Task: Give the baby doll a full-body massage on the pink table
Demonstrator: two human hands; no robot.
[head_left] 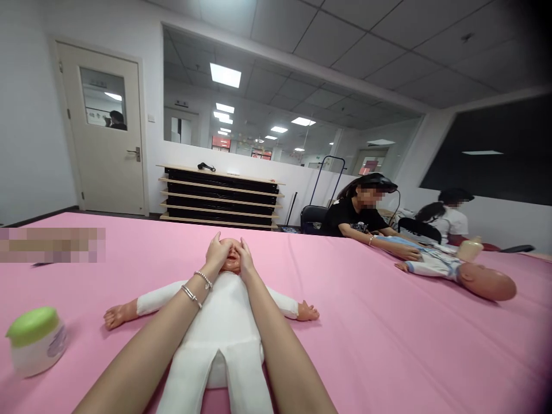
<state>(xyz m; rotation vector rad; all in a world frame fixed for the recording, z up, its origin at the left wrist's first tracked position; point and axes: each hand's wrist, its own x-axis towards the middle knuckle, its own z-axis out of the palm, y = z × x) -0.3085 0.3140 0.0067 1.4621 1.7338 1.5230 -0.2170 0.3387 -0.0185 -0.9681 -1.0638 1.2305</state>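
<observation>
A baby doll (pixel 228 310) in a white bodysuit lies on its back, arms stretched out to both sides and legs toward me. My left hand (pixel 217 253) cups one side of the doll's head, its thumb laid across the face near the eye. Against the other side presses my right hand (pixel 245 256), with the thumb by the nose. Both hands are closed round the head, and their fingers are partly hidden behind it. Between the thumbs the doll's mouth and chin show.
A pink cover (pixel 345 345) spreads over the table. At the left stands a white jar with a green lid (pixel 37 339). To the right, another person (pixel 357 207) handles a second doll (pixel 485 280), near a bottle (pixel 470 249). Further back is one more person (pixel 455 218).
</observation>
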